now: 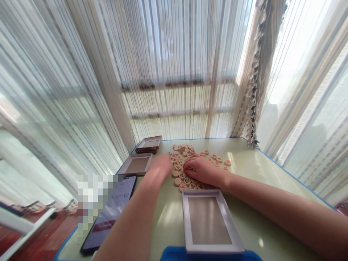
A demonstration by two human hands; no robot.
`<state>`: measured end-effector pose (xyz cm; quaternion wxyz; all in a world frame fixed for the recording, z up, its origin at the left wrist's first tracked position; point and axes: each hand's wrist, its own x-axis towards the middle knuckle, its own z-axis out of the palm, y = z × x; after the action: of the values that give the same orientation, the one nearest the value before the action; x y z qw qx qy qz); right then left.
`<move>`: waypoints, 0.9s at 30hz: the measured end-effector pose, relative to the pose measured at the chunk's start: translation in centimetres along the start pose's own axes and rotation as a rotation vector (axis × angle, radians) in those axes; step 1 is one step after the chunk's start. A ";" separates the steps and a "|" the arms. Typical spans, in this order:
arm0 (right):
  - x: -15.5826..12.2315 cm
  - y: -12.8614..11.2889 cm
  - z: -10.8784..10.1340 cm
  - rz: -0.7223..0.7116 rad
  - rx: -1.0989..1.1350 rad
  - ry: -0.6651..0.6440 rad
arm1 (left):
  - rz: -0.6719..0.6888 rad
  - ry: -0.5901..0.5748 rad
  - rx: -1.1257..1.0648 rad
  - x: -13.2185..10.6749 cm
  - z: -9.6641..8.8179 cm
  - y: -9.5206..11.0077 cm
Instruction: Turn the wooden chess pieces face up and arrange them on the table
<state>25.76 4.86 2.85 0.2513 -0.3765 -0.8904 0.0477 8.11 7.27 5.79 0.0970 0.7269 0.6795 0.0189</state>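
Note:
Round wooden Chinese chess pieces (186,181) lie in a loose spread on the pale green table, some showing red or black characters and some blank. At the left side of the spread is my left hand (161,167), its fingers curled in and mostly hidden by the back of the hand; what it holds, if anything, cannot be seen. Over the middle of the pieces, my right hand (200,168) rests with bent fingers a little apart, the fingertips touching pieces. Nearest to me is a shallow white open box (188,217) with a grey-brown bottom.
Left of my left hand sits another shallow white box (150,163). Behind it, a brown-sided box (149,148) stands near the table's far left. A phone (108,214) with a timer lies at the left edge. Something blue (174,253) is under the near box. Striped curtains (168,108) hang behind.

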 end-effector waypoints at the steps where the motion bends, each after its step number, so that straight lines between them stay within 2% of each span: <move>1: 0.0 0.0 0.0 0.002 -0.015 0.010 | -0.011 -0.007 0.001 0.1 0.0 -0.1; 6: -0.1 -0.1 -0.2 -0.045 -0.033 -0.020 | -0.042 0.005 0.003 0.4 -0.1 -0.7; 10: -0.1 0.0 -0.3 -0.038 -0.033 -0.035 | -0.190 0.077 0.038 -0.6 -1.1 -0.4; 12: -0.1 0.0 -0.2 -0.025 -0.038 -0.040 | -0.234 0.071 0.057 -1.1 -1.7 -0.2; 18: -0.2 0.1 0.0 0.009 -0.046 -0.032 | -0.083 -0.066 0.051 -2.4 -2.3 0.6; 22: -0.2 -0.2 -0.3 0.030 -0.048 -0.045 | 0.010 -0.089 0.077 -3.0 -2.1 1.1; 27: -0.1 -0.5 -0.3 0.118 -0.061 -0.004 | 0.038 -0.092 0.094 -3.3 -2.1 1.5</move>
<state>25.67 4.45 3.21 0.2348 -0.4358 -0.8681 0.0362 9.04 4.14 8.43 0.0933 0.7437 0.6604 -0.0447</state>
